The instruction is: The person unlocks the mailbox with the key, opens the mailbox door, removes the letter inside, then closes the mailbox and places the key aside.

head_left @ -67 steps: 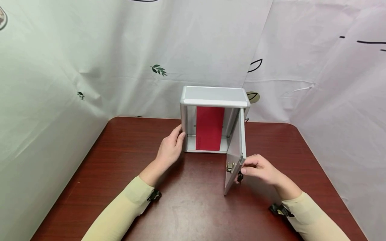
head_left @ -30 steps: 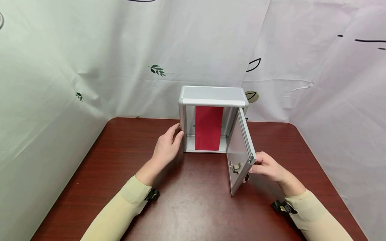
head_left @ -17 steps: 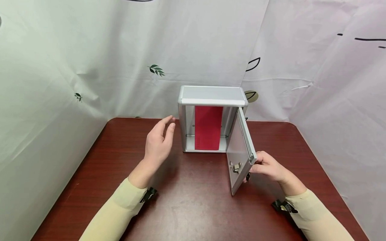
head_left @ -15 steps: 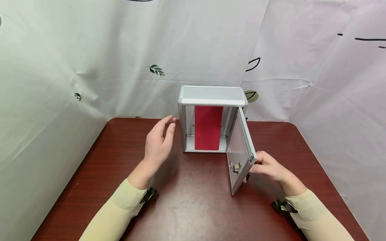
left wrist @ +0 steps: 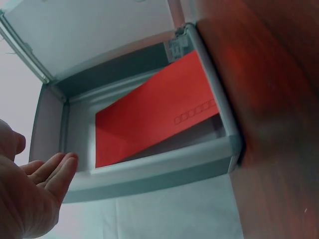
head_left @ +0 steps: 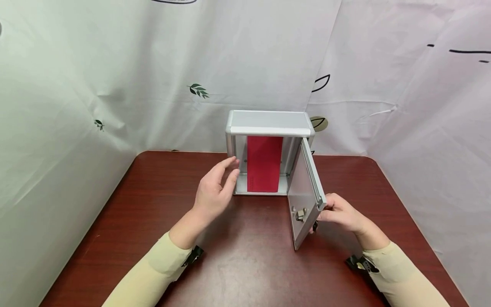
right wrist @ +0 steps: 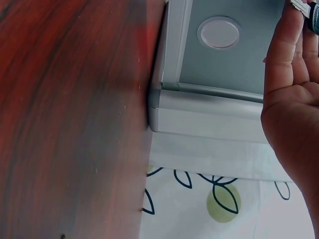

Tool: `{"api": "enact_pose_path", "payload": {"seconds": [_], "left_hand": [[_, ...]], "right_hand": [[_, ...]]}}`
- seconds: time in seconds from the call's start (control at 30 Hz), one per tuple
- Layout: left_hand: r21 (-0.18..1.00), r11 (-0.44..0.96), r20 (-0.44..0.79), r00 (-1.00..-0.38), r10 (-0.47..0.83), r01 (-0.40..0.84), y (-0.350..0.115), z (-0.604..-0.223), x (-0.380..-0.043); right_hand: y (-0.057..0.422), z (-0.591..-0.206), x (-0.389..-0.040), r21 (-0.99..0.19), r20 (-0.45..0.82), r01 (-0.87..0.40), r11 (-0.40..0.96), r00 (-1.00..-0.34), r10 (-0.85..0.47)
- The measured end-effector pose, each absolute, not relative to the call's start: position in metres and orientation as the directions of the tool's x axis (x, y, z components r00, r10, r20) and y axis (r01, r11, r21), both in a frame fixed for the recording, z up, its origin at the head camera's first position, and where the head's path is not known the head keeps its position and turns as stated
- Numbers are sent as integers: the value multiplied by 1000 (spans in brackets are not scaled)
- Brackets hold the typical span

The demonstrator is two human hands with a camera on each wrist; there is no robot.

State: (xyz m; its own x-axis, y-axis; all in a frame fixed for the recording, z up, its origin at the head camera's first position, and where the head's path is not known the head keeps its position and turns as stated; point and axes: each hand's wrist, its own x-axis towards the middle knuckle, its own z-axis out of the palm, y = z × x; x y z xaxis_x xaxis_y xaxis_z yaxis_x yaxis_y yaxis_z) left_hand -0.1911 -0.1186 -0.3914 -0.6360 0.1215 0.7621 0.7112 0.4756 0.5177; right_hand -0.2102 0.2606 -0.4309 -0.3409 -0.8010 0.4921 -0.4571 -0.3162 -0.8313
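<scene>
A silver metal box [head_left: 270, 121] stands on the table with its hinged door [head_left: 303, 192] swung out on the right. Inside, a red envelope [head_left: 264, 164] leans upright; printed squares show along one end in the left wrist view. My left hand [head_left: 215, 187] is at the opening's left edge, fingers extended toward the envelope and apart from it. Nothing is in that hand. My right hand [head_left: 339, 213] holds the door's free edge, some fingers hidden behind the panel. A key with a black head [right wrist: 314, 17] shows by its fingers. A lock latch [head_left: 300, 214] sits on the door's inner face.
The dark red wooden table [head_left: 245, 264] extends on both sides of the box. Behind and beside it hangs a white cloth [head_left: 249, 55] with leaf prints. Toward the front right, the door juts out over the table.
The door has swung wider to the right with my right hand, then stayed there. My left hand let go of the box's side, drew back left, then came forward to the opening.
</scene>
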Motion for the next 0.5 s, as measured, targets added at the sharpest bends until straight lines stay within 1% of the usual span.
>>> {"api": "enact_pose_path", "payload": {"seconds": [0.17,0.3,0.4,0.5], "left_hand": [[640,400,651,-739,170,656,-110,-400,-191],[724,390,537,-820,199,569,-105,-407,-191],[770,388,458,-862,217,507,-102,-410,-193],[793,399,402,-888,224,460,-98,-413,-196]], "right_hand": [[260,-430,-209,-833,491,-454,-316,-344,-800],[260,-430,-208,-837,486,-447,-314,-347,-802],[261,-430,-208,-843,479,-441,-308,-355,-803],[261,-431,-209,-845,476,-439,-304,-361,-802]]}}
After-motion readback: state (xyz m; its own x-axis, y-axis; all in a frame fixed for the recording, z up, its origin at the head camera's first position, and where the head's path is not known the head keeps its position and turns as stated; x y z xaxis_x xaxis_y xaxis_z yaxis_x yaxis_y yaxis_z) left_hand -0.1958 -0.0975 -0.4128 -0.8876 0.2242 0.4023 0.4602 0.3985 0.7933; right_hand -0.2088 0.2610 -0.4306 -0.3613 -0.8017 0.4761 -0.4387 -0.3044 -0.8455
